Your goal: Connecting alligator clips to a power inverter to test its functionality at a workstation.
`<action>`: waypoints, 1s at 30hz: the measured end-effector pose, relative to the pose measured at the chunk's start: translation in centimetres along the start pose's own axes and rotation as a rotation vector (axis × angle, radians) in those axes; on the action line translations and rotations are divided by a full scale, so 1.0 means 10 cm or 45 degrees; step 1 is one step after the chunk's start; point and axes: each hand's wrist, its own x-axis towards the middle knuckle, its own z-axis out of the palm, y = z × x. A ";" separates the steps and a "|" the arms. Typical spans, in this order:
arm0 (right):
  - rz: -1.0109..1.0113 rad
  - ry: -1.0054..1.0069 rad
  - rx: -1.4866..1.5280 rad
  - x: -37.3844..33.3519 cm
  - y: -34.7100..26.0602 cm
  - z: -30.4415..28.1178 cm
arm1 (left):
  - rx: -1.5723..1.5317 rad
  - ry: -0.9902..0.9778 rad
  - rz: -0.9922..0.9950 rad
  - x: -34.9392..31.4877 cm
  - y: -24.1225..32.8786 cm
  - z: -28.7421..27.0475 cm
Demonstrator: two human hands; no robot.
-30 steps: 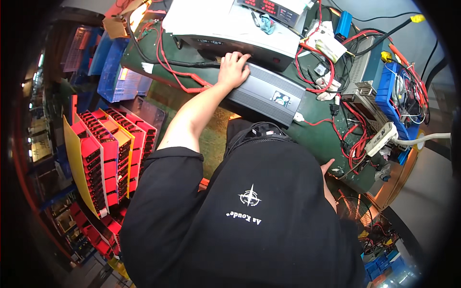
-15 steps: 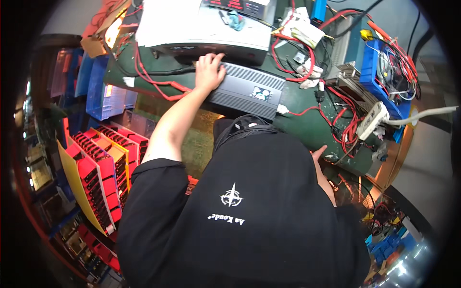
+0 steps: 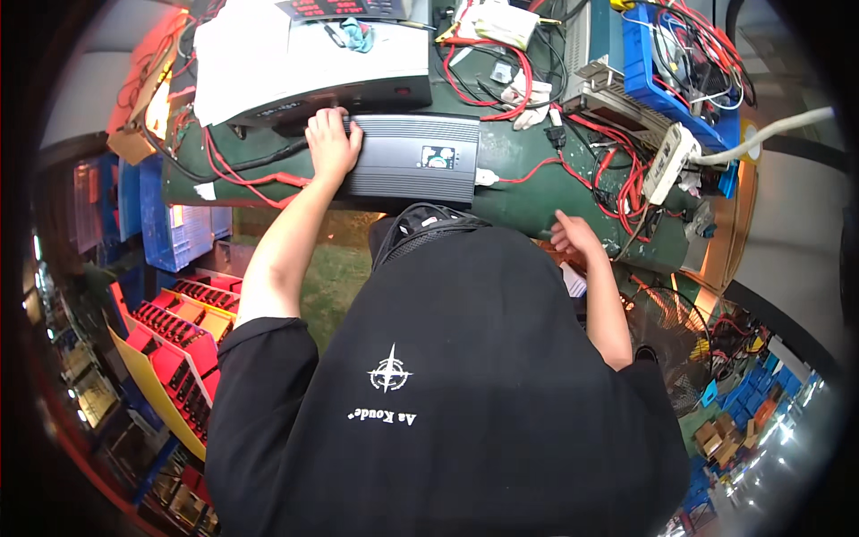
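A black ribbed metal box that looks like a power inverter (image 3: 389, 161) lies near the front edge of the green workbench (image 3: 528, 192). My left hand (image 3: 333, 148) is on its left end, fingers curled over the far corner. Thick black and red cables (image 3: 277, 154) run to that end, where my hand hides the joints. A white plug (image 3: 486, 177) with a thin red lead sits at the box's right end. Off to the right, my right hand (image 3: 577, 237) hovers by the bench's front edge, empty, its fingers loosely bent and apart.
Behind the box stands a larger white-topped unit (image 3: 331, 80) bearing papers and a red-lit display (image 3: 349, 9). At right are tangled red wires (image 3: 626, 188), a white power strip (image 3: 671, 166) and a blue bin of cables (image 3: 667, 89). Red parts trays (image 3: 179, 349) stand at lower left.
The view has shifted, putting the bench farther left. My right hand has come up from beside my body towards the bench edge. My left hand stays on the inverter.
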 end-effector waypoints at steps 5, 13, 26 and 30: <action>-0.062 -0.225 -0.176 0.08 -0.22 0.08 | -0.014 0.064 -0.011 -0.06 0.05 0.07; 0.058 -0.258 0.468 0.27 0.07 0.21 | -0.072 0.002 -0.143 -0.10 0.01 0.08; 0.083 -0.170 0.646 0.36 0.19 0.32 | -0.048 0.015 -0.114 -0.09 -0.04 0.16; 0.077 -0.171 0.648 0.35 0.19 0.33 | -0.037 0.038 -0.097 -0.11 -0.04 0.16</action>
